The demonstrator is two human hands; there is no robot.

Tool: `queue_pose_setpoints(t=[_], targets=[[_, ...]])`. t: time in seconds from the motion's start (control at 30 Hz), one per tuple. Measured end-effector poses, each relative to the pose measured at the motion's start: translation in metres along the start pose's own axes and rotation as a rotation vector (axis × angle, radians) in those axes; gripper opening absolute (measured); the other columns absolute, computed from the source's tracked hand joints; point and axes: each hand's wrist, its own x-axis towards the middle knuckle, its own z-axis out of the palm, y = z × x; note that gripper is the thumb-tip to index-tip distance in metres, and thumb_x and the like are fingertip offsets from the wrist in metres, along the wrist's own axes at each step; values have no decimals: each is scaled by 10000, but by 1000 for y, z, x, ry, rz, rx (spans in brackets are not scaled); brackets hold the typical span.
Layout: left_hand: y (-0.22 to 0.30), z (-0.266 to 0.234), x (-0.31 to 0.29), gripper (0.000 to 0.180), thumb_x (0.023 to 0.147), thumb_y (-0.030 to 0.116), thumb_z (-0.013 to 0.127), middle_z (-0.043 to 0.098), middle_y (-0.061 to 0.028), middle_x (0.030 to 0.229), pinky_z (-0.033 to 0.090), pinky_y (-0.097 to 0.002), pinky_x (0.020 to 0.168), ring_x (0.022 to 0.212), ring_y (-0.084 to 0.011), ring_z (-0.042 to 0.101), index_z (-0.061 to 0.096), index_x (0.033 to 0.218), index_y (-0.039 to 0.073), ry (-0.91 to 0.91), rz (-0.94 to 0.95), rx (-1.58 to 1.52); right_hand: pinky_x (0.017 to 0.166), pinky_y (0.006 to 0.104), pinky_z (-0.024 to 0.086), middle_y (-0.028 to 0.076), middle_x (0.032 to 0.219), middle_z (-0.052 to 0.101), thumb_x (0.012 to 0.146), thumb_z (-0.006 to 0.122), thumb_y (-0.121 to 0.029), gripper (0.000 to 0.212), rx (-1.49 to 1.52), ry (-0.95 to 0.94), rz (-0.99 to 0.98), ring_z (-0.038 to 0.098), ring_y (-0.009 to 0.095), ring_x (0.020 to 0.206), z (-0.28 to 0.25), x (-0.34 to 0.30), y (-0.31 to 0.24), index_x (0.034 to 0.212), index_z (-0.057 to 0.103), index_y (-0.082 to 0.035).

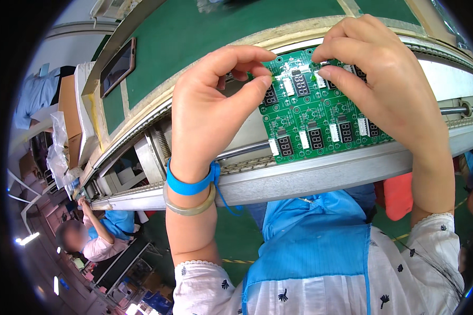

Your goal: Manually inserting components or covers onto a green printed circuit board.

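A green circuit board panel (299, 113) lies across the metal rails of a conveyor. It carries rows of black digit displays (315, 138) and white connectors (304, 139). Over the panel's upper left edge, my left hand (215, 100) has its thumb and fingertips bent together, with a tiny greenish tip beside the thumb. My right hand (378, 68) covers the upper right part, thumb and index finger curled close together next to a white connector and a small green part (314, 78). Whatever sits between the fingertips of either hand is too small to make out.
The conveyor's front rail (310, 177) runs just before me. Behind the far rail stretches a green work surface (194, 26), with a phone (118, 65) at its left. Another person (97, 233) sits farther along the line at left. A white sheet (449, 81) lies at right.
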Motion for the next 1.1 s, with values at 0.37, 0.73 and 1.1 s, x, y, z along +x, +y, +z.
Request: queue_pose_setpoints(t=[0.37,0.73,1.1], targets=[[-1,5,2,360,785,-23,741,703,-21,908,515,-241,804,871,-89,630,780,1127,84,-89,118,319,827,341,504,91,978,687,897,716,-74,123,-23,-80,0,635,228,919,-27,10,-10,992,714,3],[-2,6,5,393,785,-35,721,682,0,889,493,-239,795,841,-77,593,776,1152,95,-123,153,319,917,366,460,126,922,676,917,681,-139,171,80,-148,54,601,262,964,-28,10,-11,938,733,22],[0,7,4,371,784,-14,730,706,13,869,471,-250,803,839,-96,547,784,1131,103,-118,149,315,937,371,462,132,928,693,931,668,-141,186,80,-176,50,608,266,978,-31,10,-12,941,744,28]])
